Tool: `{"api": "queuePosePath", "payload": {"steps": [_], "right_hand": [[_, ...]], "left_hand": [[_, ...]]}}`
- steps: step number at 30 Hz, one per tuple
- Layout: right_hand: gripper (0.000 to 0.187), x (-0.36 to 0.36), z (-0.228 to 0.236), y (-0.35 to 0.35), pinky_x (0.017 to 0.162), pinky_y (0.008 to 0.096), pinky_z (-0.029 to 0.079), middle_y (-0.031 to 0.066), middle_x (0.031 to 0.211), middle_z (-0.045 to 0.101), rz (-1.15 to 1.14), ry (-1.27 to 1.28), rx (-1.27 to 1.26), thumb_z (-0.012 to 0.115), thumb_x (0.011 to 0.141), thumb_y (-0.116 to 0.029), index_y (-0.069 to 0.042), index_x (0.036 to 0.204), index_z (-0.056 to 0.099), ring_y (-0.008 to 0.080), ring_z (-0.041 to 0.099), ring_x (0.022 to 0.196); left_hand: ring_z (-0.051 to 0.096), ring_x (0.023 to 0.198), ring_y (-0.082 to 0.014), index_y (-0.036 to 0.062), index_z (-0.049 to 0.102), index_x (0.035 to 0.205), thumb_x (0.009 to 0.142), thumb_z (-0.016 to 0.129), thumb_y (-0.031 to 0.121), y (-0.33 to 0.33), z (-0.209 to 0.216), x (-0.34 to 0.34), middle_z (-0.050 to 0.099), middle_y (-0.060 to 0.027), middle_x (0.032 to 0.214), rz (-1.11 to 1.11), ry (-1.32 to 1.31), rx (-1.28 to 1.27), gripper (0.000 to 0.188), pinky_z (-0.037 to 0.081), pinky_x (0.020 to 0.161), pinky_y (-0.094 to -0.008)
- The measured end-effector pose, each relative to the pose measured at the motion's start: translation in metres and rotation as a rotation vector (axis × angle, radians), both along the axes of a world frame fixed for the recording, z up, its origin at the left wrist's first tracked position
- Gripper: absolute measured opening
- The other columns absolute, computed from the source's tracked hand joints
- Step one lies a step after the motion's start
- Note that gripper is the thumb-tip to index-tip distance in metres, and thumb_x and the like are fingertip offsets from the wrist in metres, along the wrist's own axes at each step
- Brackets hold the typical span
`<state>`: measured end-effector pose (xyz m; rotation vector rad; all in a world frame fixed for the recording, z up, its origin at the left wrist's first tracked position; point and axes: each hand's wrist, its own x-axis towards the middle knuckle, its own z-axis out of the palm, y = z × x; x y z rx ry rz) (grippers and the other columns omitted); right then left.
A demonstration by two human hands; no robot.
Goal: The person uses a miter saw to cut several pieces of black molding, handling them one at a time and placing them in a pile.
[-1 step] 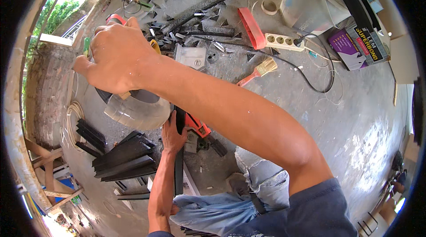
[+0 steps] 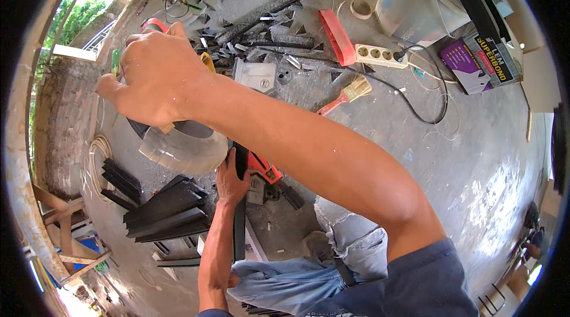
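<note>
My right hand (image 2: 155, 76) reaches across to the left, its fingers wrapped round the handle of a miter saw; most of the handle is hidden under the hand. Below that hand hangs the saw's clear curved blade guard (image 2: 187, 152). My left hand (image 2: 232, 180) presses a long black strip (image 2: 239, 228) close to the guard, beside the saw's grey and red base (image 2: 265, 168). The strip runs from there toward my knee. My right forearm covers part of the saw.
Black offcuts (image 2: 261, 20) litter the floor ahead; cut black strips (image 2: 169, 210) lie at left. To the right are a brush (image 2: 347, 94), a red channel piece (image 2: 336, 38), a power strip (image 2: 380, 56) with a black cord, a purple-and-black box (image 2: 480, 62) and a pale bucket (image 2: 415, 5).
</note>
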<state>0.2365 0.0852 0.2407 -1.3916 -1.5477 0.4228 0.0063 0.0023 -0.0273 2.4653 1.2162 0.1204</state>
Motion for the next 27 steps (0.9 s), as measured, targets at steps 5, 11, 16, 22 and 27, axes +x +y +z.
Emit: {"api": "queuePosePath", "payload": {"steps": [5,11,16,22,27], "right_hand": [[0.057,0.003,0.001,-0.002,0.093,0.0531,0.039,0.0226,0.075,0.066,0.004,-0.002,0.001,0.046,0.090,-0.040,0.005,0.064,0.068,0.0391,0.064,0.083],[0.057,0.003,-0.002,-0.003,0.092,0.0544,0.039,0.0240,0.074,0.065,-0.011,0.045,0.074,0.047,0.090,-0.041,0.006,0.064,0.067,0.0411,0.063,0.082],[0.059,0.004,0.001,-0.004,0.092,0.0554,0.038,0.0245,0.075,0.064,0.022,0.041,0.021,0.046,0.091,-0.041,0.007,0.064,0.066,0.0422,0.063,0.082],[0.059,0.003,-0.001,-0.002,0.093,0.0549,0.038,0.0248,0.082,0.065,0.020,0.078,0.044,0.046,0.091,-0.041,0.008,0.065,0.066,0.0419,0.063,0.086],[0.057,0.003,-0.002,-0.002,0.092,0.0541,0.038,0.0253,0.091,0.065,0.020,0.093,0.062,0.047,0.090,-0.041,0.007,0.067,0.067,0.0415,0.062,0.090]], "left_hand": [[0.040,0.130,-0.0482,0.0055,0.036,0.148,0.075,0.073,0.015,0.000,-0.002,-0.002,0.042,-0.0298,0.140,-0.009,-0.006,-0.001,0.082,0.036,0.108,-0.0530],[0.041,0.130,-0.0482,0.0085,0.033,0.150,0.075,0.073,0.012,-0.001,0.003,0.000,0.043,-0.0297,0.141,-0.023,-0.025,0.003,0.086,0.036,0.108,-0.0531],[0.040,0.132,-0.0480,0.0076,0.032,0.151,0.076,0.073,0.011,-0.001,0.003,-0.003,0.041,-0.0296,0.143,-0.020,-0.039,-0.016,0.086,0.036,0.108,-0.0535],[0.043,0.130,-0.0483,0.0068,0.031,0.151,0.076,0.073,0.011,0.000,0.004,-0.003,0.044,-0.0304,0.141,-0.035,-0.032,-0.012,0.086,0.038,0.106,-0.0535],[0.046,0.126,-0.0495,0.0064,0.031,0.151,0.075,0.072,0.010,0.000,0.007,0.000,0.047,-0.0321,0.137,-0.037,-0.053,-0.023,0.086,0.041,0.103,-0.0536]]}}
